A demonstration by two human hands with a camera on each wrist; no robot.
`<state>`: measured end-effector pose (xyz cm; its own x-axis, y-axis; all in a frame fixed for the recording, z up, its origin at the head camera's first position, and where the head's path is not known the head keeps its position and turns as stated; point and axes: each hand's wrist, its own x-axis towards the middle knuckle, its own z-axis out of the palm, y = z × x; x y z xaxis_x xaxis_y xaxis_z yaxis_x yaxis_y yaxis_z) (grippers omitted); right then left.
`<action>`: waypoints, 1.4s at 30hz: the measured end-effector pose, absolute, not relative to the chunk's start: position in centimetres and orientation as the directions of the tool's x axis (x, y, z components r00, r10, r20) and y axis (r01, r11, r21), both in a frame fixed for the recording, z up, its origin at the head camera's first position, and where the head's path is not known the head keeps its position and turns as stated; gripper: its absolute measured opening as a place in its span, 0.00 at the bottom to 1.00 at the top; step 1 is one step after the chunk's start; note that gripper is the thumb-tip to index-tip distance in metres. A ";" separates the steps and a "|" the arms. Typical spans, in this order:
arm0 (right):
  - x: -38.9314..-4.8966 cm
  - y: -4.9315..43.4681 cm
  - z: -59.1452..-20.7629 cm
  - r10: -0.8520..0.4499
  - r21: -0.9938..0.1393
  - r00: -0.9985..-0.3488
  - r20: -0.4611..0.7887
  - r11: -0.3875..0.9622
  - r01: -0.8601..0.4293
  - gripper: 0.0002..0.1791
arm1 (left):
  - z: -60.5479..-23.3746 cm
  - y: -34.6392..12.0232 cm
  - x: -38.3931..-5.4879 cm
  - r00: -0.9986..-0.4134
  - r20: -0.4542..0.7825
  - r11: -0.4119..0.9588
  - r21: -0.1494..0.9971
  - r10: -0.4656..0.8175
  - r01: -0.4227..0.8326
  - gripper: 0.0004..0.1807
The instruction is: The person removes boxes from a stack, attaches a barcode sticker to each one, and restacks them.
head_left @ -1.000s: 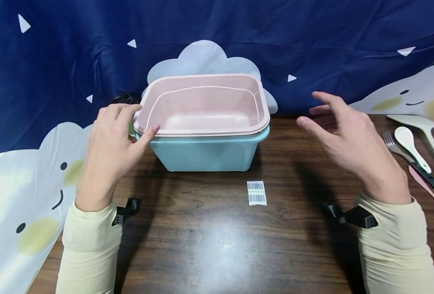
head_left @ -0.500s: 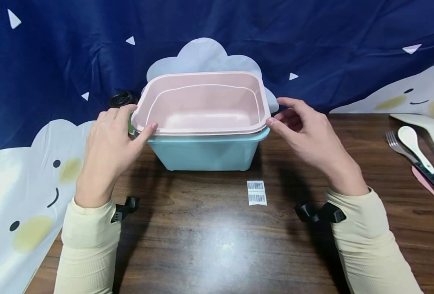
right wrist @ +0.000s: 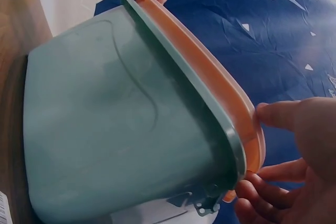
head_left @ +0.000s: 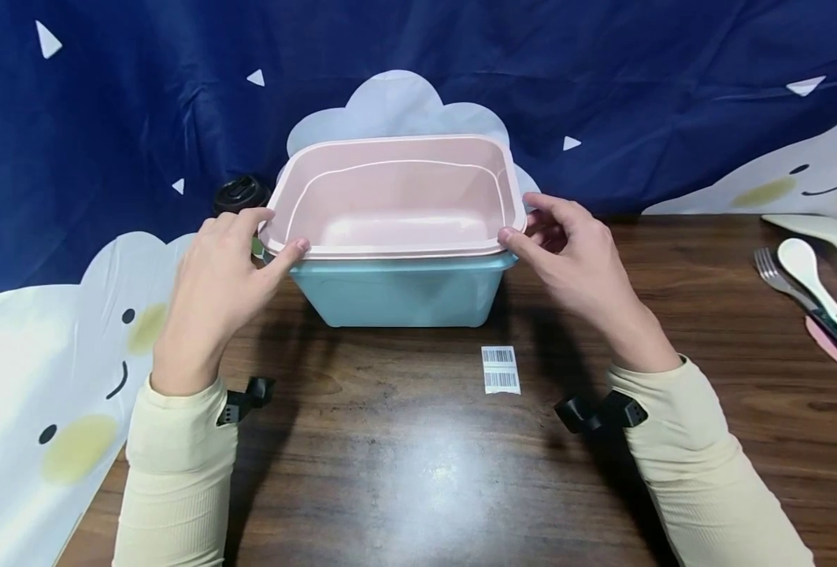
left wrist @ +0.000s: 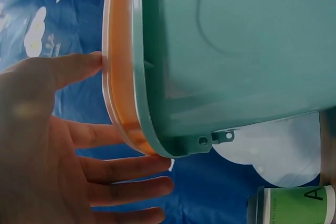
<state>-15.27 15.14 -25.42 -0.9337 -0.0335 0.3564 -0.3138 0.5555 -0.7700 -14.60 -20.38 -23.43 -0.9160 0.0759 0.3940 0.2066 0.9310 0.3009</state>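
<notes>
A pink plastic storage bin [head_left: 404, 197] sits nested in a light blue one [head_left: 400, 295], its rim standing slightly above the blue rim. My left hand [head_left: 216, 287] holds the pink rim at the left end, thumb at the front corner and fingers along the side. In the left wrist view the left thumb [left wrist: 79, 69] touches the rim's edge and the other fingers reach the corner. At the right end my right hand [head_left: 581, 272] pinches the pink rim, thumb on top. Its fingertips [right wrist: 252, 190] lie by the corner of both rims in the right wrist view.
Behind the left hand stands a cup with a black lid [head_left: 241, 193] and green label. A barcode sticker [head_left: 501, 369] lies on the wooden table [head_left: 361, 472]. A fork [head_left: 779, 279], white spoon [head_left: 808, 272], white turner [head_left: 836, 236] and pink-handled piece [head_left: 836, 350] lie far right.
My right hand has moved left from the open table to the pink bin's right rim and now grips it. The left hand stays at the left rim.
</notes>
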 end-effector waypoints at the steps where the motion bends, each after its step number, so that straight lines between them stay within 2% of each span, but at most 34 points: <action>1: -15.3 15.0 -25.4 -0.028 -0.772 -0.933 0.358 0.553 -0.313 0.28 | -23.4 -20.4 -14.7 -0.917 0.391 0.930 0.302 0.078 0.208 0.34; 13: -15.4 14.7 -25.5 -0.011 -0.776 -0.926 0.376 0.542 -0.322 0.28 | -23.7 -20.7 -15.1 -0.922 0.376 0.910 0.344 0.092 0.231 0.36; 25: -15.4 14.4 -25.7 0.013 -0.803 -0.919 0.394 0.492 -0.337 0.28 | -23.5 -20.4 -14.9 -0.913 0.400 0.889 0.385 0.081 0.247 0.33; 42: -15.2 14.3 -25.6 0.024 -0.814 -0.917 0.397 0.471 -0.340 0.29 | -23.3 -20.3 -14.5 -0.910 0.415 0.876 0.432 0.015 0.212 0.34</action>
